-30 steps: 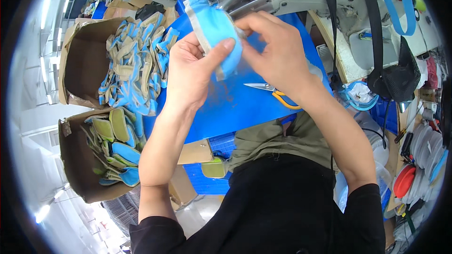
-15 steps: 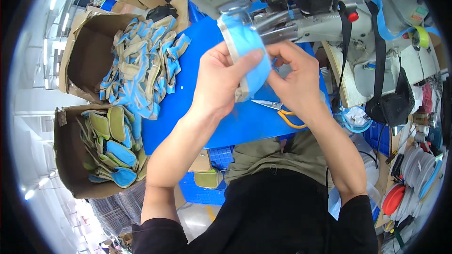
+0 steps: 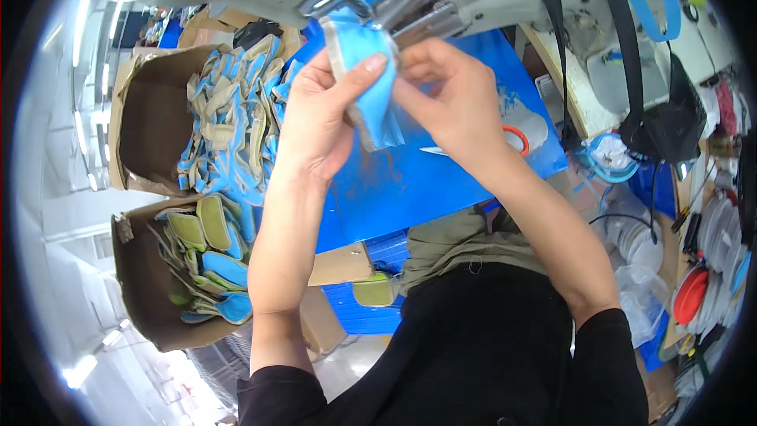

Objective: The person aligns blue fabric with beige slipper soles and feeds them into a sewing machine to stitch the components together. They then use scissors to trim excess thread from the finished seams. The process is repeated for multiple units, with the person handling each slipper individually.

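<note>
A blue fabric piece with a beige border (image 3: 380, 106) hangs from the sewing machine's sewing end (image 3: 337, 1), its lower end loose above the table. My left hand (image 3: 315, 114) is closed on it, thumb flat over the blue face and fingers behind. At the right edge, my right hand (image 3: 461, 99) pinches the fabric with thumb and fingertips; the fingers are slightly blurred. Scissors with orange handles (image 3: 517, 139) lie on the blue tabletop (image 3: 371, 201), partly hidden under my right wrist.
On the left, a pile of blue-and-beige fabric strips (image 3: 233, 118) spills beside an open carton (image 3: 154, 122). A nearer carton (image 3: 146, 284) holds several green and blue padded pieces (image 3: 225, 268). Black straps (image 3: 627, 55) hang at the right, above a blue basket (image 3: 609, 159).
The view has shifted, so the machine and my hands appear further left and higher. The fabric's lower end now hangs narrower and more folded. Both hands remain at the fabric.
</note>
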Demonstrator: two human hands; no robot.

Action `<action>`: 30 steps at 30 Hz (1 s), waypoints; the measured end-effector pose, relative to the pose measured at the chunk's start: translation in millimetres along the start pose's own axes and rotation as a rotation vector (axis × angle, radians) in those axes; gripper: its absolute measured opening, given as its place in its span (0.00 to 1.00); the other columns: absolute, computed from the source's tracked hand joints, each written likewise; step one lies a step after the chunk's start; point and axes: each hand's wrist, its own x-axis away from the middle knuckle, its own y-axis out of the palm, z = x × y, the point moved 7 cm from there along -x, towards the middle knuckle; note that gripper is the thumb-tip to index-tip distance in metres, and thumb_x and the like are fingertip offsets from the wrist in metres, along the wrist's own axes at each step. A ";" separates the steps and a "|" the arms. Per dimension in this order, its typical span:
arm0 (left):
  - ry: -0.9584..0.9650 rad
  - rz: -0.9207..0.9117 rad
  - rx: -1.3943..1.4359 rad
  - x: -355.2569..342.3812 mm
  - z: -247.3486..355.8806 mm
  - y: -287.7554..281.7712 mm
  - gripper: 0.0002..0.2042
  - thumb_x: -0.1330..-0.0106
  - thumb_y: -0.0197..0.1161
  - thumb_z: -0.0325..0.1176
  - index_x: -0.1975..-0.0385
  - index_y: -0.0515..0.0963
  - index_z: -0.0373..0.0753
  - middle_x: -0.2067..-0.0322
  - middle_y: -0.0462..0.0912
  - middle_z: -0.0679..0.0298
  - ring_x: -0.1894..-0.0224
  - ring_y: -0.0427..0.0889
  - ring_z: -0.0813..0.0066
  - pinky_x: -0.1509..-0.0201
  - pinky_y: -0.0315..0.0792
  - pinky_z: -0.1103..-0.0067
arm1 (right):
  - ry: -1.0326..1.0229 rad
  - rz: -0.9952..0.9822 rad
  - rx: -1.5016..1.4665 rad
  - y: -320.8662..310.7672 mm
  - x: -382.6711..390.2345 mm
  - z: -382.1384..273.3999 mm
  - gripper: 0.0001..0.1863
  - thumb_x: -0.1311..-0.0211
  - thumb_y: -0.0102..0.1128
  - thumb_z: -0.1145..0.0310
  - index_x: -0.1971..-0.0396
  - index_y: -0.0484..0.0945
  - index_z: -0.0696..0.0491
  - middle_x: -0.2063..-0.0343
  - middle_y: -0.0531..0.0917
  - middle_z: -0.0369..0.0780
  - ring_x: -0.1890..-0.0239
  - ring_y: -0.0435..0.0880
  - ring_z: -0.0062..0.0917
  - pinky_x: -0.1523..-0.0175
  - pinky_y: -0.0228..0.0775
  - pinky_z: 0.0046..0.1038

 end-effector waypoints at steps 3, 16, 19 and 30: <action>0.061 -0.063 -0.120 -6.4 5.6 -3.1 0.12 0.34 0.74 0.28 0.53 0.83 0.35 0.59 0.90 0.62 0.59 0.87 0.77 0.49 0.80 0.78 | -0.065 0.067 -0.097 1.4 2.0 -0.1 0.08 0.42 0.69 0.71 0.63 0.84 0.53 0.68 0.89 0.41 0.67 0.90 0.35 0.62 0.79 0.33; -0.187 -0.150 0.332 -5.5 -15.0 -5.4 0.11 0.27 0.67 0.29 0.49 0.81 0.35 0.53 0.89 0.61 0.49 0.87 0.72 0.41 0.80 0.75 | -0.427 0.104 0.330 -8.8 0.7 -13.3 0.08 0.44 0.69 0.70 0.63 0.83 0.46 0.66 0.83 0.34 0.63 0.87 0.34 0.63 0.79 0.37; -0.183 -0.134 0.262 -1.7 -12.6 -2.7 0.11 0.28 0.67 0.27 0.49 0.81 0.36 0.54 0.89 0.61 0.51 0.88 0.74 0.44 0.81 0.75 | -0.438 0.127 0.299 -8.0 0.2 -13.5 0.09 0.44 0.70 0.70 0.62 0.84 0.46 0.65 0.84 0.34 0.62 0.87 0.34 0.63 0.79 0.36; 0.169 0.063 -0.052 -2.5 -4.7 1.3 0.12 0.35 0.74 0.23 0.53 0.83 0.34 0.59 0.90 0.61 0.60 0.88 0.77 0.53 0.82 0.78 | -0.433 0.087 0.098 -4.6 -0.2 0.0 0.11 0.44 0.69 0.76 0.61 0.85 0.51 0.65 0.85 0.39 0.64 0.87 0.35 0.60 0.80 0.33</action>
